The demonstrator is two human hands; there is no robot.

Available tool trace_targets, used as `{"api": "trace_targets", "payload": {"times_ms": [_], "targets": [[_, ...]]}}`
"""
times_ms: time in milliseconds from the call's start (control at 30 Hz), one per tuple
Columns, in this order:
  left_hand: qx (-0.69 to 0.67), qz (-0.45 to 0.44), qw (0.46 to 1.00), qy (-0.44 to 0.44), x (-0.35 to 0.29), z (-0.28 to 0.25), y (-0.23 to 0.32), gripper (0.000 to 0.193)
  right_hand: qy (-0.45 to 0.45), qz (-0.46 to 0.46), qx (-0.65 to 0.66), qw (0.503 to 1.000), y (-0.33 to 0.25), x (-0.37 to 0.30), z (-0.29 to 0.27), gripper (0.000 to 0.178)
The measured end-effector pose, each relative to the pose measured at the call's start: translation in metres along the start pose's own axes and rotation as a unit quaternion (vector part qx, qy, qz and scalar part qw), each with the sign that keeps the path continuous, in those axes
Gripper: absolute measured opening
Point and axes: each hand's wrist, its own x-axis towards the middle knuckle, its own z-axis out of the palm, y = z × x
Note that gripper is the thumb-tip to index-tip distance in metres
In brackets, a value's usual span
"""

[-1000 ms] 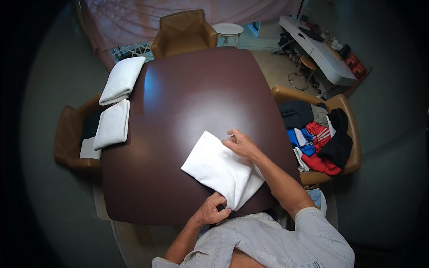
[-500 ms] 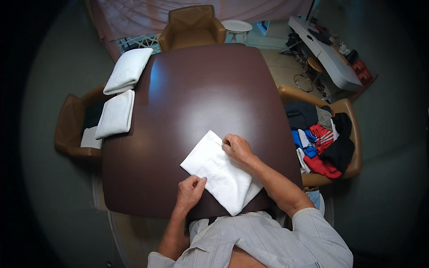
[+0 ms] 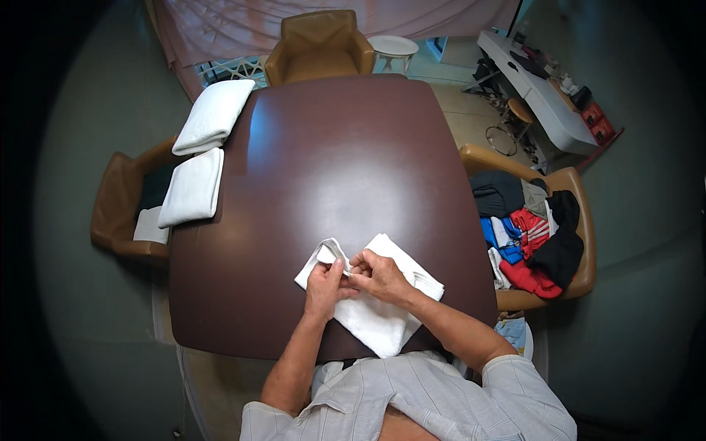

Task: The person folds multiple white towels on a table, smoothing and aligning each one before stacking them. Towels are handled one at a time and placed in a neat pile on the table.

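A white towel (image 3: 371,316) lies on the near part of the dark brown table (image 3: 331,162), partly folded. My left hand (image 3: 325,288) pinches the towel's lifted left corner. My right hand (image 3: 379,275) rests on the towel right beside it, fingers closed on the same raised edge. Both hands touch each other over the cloth.
Two folded white towels (image 3: 213,114) (image 3: 193,187) lie along the table's left edge. A brown chair (image 3: 318,44) stands at the far end, another (image 3: 121,206) at the left. The right chair (image 3: 581,220) holds a pile of coloured clothes (image 3: 526,231).
My left hand came up from the table's near edge onto the towel. Both hands met at its left corner, which is now lifted and turned over.
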Motion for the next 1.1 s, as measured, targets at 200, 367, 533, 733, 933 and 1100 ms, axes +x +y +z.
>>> {"api": "trace_targets", "payload": {"times_ms": [200, 367, 533, 733, 933, 1100], "targets": [[0.138, 0.093, 0.986, -0.014, -0.019, -0.001, -0.010, 0.021, -0.106, 0.092, -0.017, 0.990, -0.032, 0.002, -0.022, 0.033], [0.299, 0.100, 0.941, -0.122, -0.044, -0.009, 0.016, 0.017, -0.103, 0.004, -0.109, 0.989, -0.013, -0.007, -0.032, 0.021], [0.238, -0.052, 0.959, -0.142, -0.014, -0.050, 0.081, 0.027, -0.156, 0.103, -0.082, 0.979, 0.031, 0.055, -0.146, 0.022], [0.295, 0.074, 0.945, -0.120, 0.078, -0.065, 0.205, 0.027, -0.040, 0.125, -0.275, 0.952, -0.025, 0.164, -0.289, 0.026], [0.286, 0.514, 0.807, -0.052, 0.167, 0.010, 0.389, 0.026, 0.445, -0.131, -0.211, 0.860, -0.162, 0.268, -0.326, 0.019], [0.321, 0.812, 0.471, 0.125, 0.154, 0.076, 0.498, 0.035, 0.505, -0.409, 0.017, 0.759, -0.235, 0.300, -0.359, 0.034]]}}
